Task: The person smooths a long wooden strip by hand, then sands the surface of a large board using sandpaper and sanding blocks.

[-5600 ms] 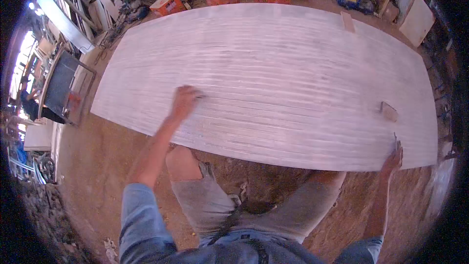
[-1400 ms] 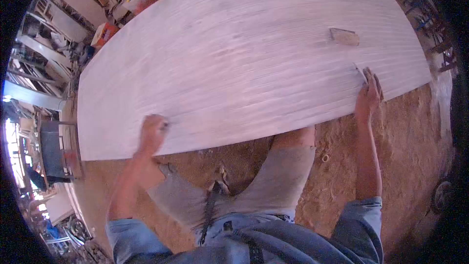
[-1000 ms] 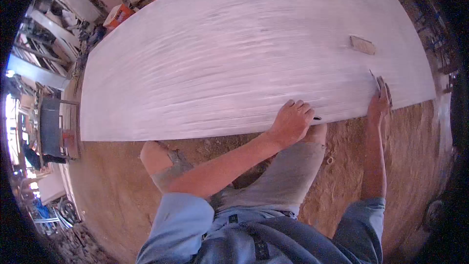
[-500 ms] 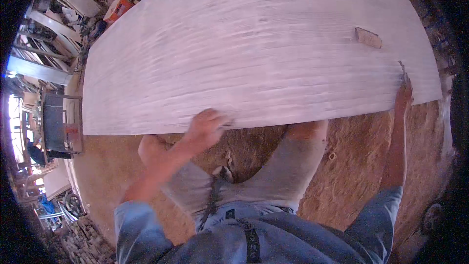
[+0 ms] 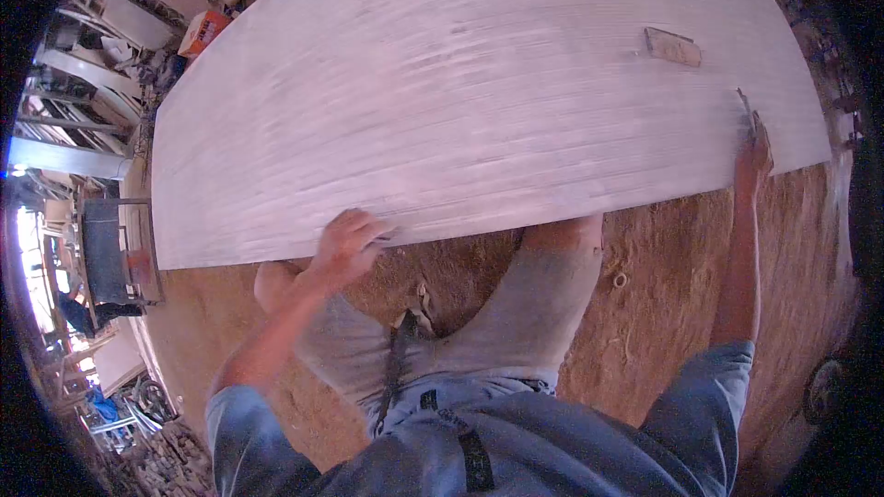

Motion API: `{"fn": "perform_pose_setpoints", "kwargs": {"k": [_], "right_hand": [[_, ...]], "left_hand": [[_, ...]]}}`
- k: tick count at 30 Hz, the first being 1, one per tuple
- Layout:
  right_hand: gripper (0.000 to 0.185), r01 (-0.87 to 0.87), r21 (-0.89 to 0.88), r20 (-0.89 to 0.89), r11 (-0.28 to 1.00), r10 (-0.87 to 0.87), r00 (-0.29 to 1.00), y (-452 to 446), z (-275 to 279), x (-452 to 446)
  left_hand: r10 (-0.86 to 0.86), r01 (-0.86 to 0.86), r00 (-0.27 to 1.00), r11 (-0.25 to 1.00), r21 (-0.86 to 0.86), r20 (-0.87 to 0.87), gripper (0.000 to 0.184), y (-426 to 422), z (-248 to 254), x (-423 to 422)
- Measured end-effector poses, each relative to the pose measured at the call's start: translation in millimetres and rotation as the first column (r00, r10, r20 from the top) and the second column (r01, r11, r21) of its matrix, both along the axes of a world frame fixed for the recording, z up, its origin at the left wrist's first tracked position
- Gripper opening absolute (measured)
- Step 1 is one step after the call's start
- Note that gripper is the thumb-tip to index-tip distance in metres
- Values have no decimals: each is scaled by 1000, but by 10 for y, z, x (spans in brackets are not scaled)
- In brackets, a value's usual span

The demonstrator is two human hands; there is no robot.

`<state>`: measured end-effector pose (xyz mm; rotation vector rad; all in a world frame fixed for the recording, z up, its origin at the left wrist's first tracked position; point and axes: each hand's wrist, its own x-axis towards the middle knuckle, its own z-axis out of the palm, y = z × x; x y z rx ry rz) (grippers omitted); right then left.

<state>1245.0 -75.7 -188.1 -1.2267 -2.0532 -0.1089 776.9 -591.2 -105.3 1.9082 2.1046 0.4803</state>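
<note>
A large white-coated board (image 5: 442,101) with streaky grey grain lies in front of my knees. At its near edge, left of centre, my left hand (image 5: 350,244) is closed. Something thin shows at its fingertips, blurred and too small to name. My right hand (image 5: 755,155) is at the board's near right part, closed around a thin flat scraper (image 5: 744,109). The scraper's narrow dark edge points away from me over the white surface; the fingers hide its rear part. Beyond it, a small tan block (image 5: 673,47) with a dark edge lies flat on the board.
Brown dirt ground (image 5: 668,285) lies below the board, with a small ring (image 5: 620,281) on it. At the left stand a dark-panelled frame (image 5: 109,248) and stacked timber. An orange box (image 5: 203,32) is by the far left edge. A wheel-like round thing (image 5: 826,391) shows at right.
My left hand has slid left along the board's near edge, still closed. The view has turned slightly, shifting the board and tan block. My right hand keeps hold of the scraper.
</note>
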Motion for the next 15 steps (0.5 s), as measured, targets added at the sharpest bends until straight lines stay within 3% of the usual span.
{"fn": "perform_pose_setpoints", "kwargs": {"k": [2,4,6,7,9,10,12,15], "right_hand": [[40,56,-45,53,997,-54,997,39,-34,26],[40,110,-73,106,991,-102,989,157,-136,107],[40,94,33,60,995,-96,994,297,-328,198],[40,87,44,54,995,-89,995,195,-152,89],[39,109,-165,32,980,-106,994,-29,99,-78],[39,107,-168,30,980,-104,994,-11,81,-92],[40,17,51,94,999,-22,995,-10,10,-18],[41,21,10,80,1000,-21,997,-3,20,-28]], "left_hand": [[-91,92,995,996,21,-43,25,515,-69,390],[-203,173,977,931,321,61,21,1162,-210,885],[-188,185,981,981,58,55,27,1618,-174,1228],[-181,177,982,982,69,48,27,1567,-160,1174],[-195,190,979,979,71,66,26,1306,-160,945],[-207,203,978,957,209,1,24,1023,-150,706],[-82,86,996,991,105,-41,26,362,-173,188],[13,-12,1000,999,-32,13,26,200,-30,147]]}}
